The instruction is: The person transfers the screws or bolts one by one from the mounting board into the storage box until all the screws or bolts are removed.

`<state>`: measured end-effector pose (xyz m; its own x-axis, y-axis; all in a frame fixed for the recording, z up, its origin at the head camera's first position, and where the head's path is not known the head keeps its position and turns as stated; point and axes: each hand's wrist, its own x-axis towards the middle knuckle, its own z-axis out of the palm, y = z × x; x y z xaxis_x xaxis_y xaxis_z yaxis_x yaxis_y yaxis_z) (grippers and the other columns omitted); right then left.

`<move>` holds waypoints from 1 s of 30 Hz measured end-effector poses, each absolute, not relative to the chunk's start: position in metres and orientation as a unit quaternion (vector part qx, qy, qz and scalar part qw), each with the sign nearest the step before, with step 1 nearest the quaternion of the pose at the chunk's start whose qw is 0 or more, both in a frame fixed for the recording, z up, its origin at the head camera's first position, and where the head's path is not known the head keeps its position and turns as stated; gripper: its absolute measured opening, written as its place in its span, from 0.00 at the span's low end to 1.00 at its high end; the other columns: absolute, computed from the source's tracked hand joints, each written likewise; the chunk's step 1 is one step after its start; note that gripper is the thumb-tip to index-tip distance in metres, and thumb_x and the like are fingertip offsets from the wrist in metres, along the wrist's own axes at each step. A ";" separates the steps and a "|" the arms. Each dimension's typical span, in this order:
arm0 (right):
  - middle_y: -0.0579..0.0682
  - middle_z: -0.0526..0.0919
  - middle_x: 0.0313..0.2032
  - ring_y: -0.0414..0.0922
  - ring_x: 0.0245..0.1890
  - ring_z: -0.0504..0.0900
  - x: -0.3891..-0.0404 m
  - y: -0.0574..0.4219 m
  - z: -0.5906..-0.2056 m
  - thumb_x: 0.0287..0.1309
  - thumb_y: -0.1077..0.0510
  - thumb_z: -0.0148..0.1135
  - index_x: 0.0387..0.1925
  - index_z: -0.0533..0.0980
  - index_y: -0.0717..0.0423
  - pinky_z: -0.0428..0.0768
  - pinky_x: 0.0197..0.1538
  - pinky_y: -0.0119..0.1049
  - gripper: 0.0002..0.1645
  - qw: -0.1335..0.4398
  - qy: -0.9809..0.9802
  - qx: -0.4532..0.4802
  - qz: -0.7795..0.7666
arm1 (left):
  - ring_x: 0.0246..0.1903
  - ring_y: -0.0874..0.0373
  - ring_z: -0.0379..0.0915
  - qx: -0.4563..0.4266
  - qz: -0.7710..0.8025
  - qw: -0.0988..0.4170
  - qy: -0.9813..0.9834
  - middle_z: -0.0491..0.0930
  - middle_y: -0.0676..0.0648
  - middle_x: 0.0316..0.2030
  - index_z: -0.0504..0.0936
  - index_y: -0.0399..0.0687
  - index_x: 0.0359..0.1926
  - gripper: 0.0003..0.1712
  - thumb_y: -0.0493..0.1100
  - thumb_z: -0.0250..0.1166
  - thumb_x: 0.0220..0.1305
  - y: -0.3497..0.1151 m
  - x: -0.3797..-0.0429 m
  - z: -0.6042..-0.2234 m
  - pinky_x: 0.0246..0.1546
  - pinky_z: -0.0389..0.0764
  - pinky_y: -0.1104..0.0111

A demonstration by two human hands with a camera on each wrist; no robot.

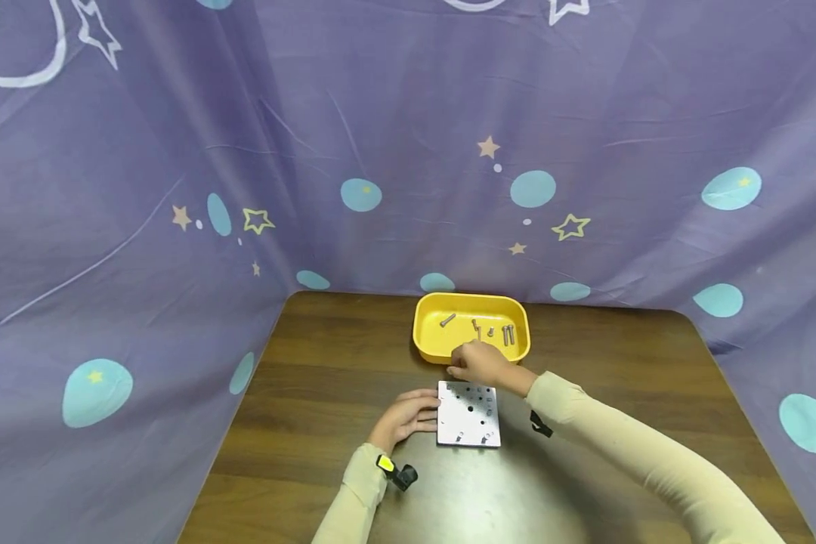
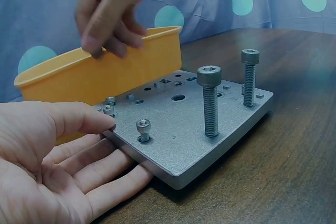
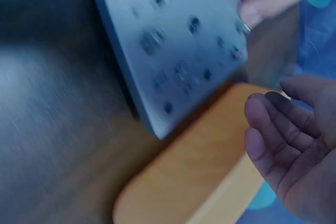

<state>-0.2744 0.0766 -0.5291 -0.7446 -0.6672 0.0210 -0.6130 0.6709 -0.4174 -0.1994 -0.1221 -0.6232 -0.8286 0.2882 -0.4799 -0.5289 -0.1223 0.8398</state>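
A square silver metal plate [image 1: 452, 423] with many holes lies on the table. My left hand [image 1: 408, 415] grips its left edge, thumb at the top edge and fingers against the side and underneath. In the left wrist view two tall socket-head bolts, a nearer one [image 2: 210, 108] and a farther one [image 2: 249, 85], stand upright in the plate. A short socket-head screw [image 2: 144, 129] stands near the thumb, with more small ones behind. My right hand [image 1: 483, 364] hovers over the near rim of a yellow tray [image 1: 428, 349], fingers curled, thumb close to the fingertips; I cannot tell whether it holds a small screw.
Inside the tray several loose fasteners lie about, among them a bolt [image 1: 447, 320] at the left and two bolts side by side at the right. The brown wooden table [image 1: 340, 340] meets a purple patterned curtain [image 1: 408, 227] at its back edge.
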 end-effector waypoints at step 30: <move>0.42 0.73 0.19 0.36 0.19 0.67 -0.252 0.055 -0.560 0.41 0.69 0.74 0.21 0.74 0.54 0.66 0.22 0.28 0.15 0.089 0.908 -0.347 -0.218 | 0.43 0.53 0.83 -0.097 0.747 0.271 0.599 0.83 0.42 0.49 0.70 0.29 0.66 0.26 0.35 0.60 0.70 -0.122 -0.199 -0.626 0.47 0.89 0.55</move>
<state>-0.2519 0.0547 -0.5596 -0.7428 -0.6694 -0.0094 -0.5922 0.6635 -0.4572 -0.1989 -0.1218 -0.6262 -0.8341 0.2896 -0.4694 -0.5212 -0.1356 0.8426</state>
